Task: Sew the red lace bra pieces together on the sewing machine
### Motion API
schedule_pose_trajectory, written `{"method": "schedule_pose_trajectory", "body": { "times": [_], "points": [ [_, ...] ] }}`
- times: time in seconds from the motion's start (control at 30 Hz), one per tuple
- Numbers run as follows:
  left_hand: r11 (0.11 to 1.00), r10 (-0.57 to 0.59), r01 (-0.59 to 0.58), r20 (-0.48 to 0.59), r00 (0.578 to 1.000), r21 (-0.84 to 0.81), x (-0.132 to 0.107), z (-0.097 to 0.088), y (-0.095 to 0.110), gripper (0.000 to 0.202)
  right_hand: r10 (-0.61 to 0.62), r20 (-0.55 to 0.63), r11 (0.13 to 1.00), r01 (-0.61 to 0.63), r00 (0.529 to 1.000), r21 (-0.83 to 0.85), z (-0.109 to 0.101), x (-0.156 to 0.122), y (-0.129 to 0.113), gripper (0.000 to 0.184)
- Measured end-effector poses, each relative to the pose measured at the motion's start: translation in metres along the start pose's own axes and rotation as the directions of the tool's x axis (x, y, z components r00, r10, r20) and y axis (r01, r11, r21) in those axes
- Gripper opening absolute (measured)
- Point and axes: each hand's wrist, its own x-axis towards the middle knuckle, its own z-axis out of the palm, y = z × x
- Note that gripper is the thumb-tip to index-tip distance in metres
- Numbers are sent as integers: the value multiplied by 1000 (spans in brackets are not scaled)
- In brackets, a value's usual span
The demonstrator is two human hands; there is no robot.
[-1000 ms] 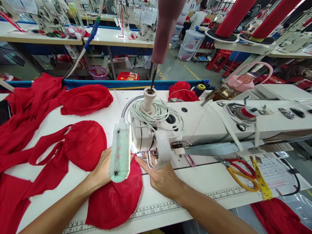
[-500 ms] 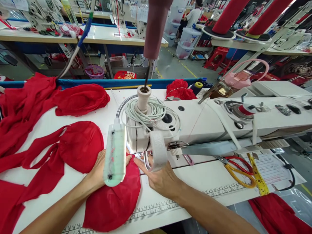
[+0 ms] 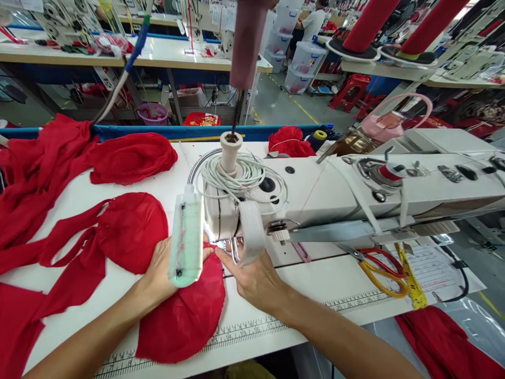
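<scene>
A rounded red fabric piece (image 3: 187,326) lies on the sewing machine table, its upper edge close to the presser foot. My left hand (image 3: 160,268) grips the fabric's upper left side, with its fingers partly hidden behind the pale green lamp (image 3: 186,239). From the right, my right hand (image 3: 258,281) holds the edge by its fingertips, near my left fingertips. Part of that hand is behind a grey loop (image 3: 252,231) on the sewing machine (image 3: 315,195). Another gathered red piece with straps (image 3: 132,231) lies left of my left hand.
More red fabric (image 3: 39,168) is heaped at the left. Scissors (image 3: 384,273), a yellow tape measure (image 3: 412,279) and a written sheet (image 3: 437,268) lie at the right. A ruler scale (image 3: 244,331) runs along the front edge. A pink-lidded bottle (image 3: 374,129) stands behind the machine.
The whole view has shifted slightly, so the machine and table sit a little higher. Both hands stay at the fabric's upper edge, with little visible change in their hold.
</scene>
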Motion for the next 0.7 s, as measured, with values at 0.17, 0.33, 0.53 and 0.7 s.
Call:
{"method": "schedule_pose_trajectory", "body": {
  "times": [0.17, 0.33, 0.53, 0.7],
  "points": [
    [874, 331, -346, 102, 938, 343, -22, -3, 34, 31, 6, -20, 1000, -6, 1000, 7, 2, 0, -2, 60],
    [758, 460, -437, 79, 885, 484, -42, 12, 27, 29, 18, -31, 1000, -19, 999, -23, 2, -1, -3, 61],
    [698, 557, -482, 20, 830, 530, -42, 13, 19, 33, 17, -27, 1000, -18, 999, -12, 2, 0, -4, 61],
    [718, 570, -492, -9, 822, 493, -39, 9, 23, 32, 29, -39, 999, -28, 999, 29, 3, -2, -2, 61]
  ]
}}
